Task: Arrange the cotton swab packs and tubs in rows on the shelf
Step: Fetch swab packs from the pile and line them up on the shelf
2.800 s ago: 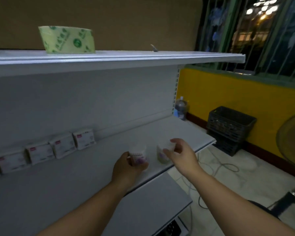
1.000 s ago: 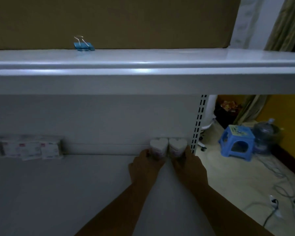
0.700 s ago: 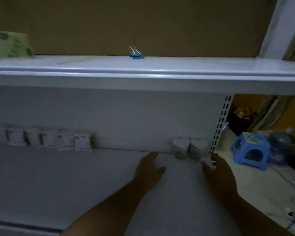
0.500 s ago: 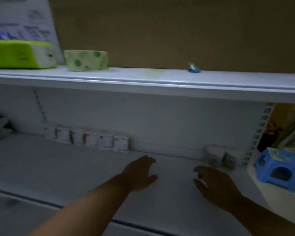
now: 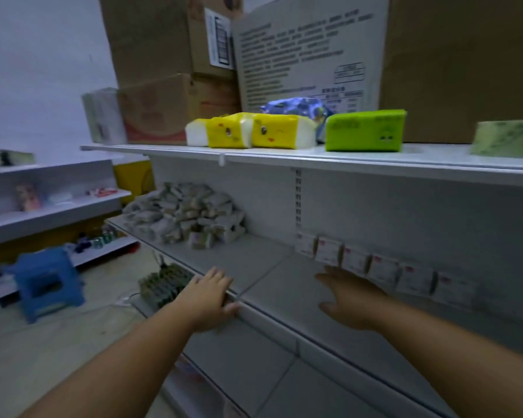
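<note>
White shelving point(image 5: 254, 260) fills our view, cardboard boxes point(image 5: 163, 70) on top, a heap of small packs point(image 5: 187, 215) at left. Cotton swab packs point(image 5: 384, 268) line its back panel. Our left hand point(image 5: 209, 297) lies flat on the front edge; our right hand point(image 5: 351, 300) hovers spread, empty.

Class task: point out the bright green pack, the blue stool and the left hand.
bright green pack point(image 5: 364, 131), head view, front face.
blue stool point(image 5: 43, 267), head view, seat.
left hand point(image 5: 207, 300), head view, back of the hand.
</note>
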